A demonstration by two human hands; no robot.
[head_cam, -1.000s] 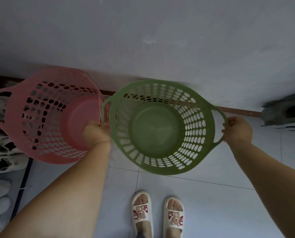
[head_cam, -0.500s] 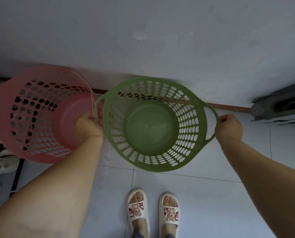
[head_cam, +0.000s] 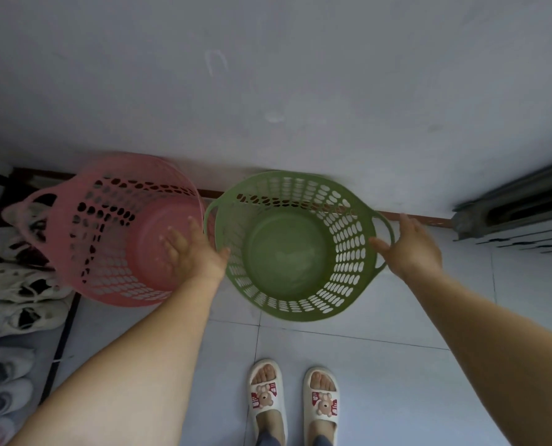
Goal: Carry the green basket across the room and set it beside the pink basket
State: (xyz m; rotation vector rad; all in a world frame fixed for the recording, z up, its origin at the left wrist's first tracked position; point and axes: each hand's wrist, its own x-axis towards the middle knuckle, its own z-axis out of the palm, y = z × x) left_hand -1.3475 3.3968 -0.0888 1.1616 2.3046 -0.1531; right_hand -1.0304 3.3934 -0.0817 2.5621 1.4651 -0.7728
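Empty, the stiff perforated green basket [head_cam: 295, 249] looks light, best gripped by its side handles; both hands [head_cam: 192, 252] [head_cam: 411, 249] hover there, fingers [head_cam: 381, 243] spread, seemingly clear of it.

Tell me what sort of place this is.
Probably a home entryway or hallway: pairs of shoes lined up on the left, a tiled floor meeting a plain wall, and the person's house slippers.

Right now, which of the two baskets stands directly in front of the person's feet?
The green basket, to the right of the pink basket. It sits between the two open hands, straight ahead of the slippers; the pink one is off to the left, by the shoes.
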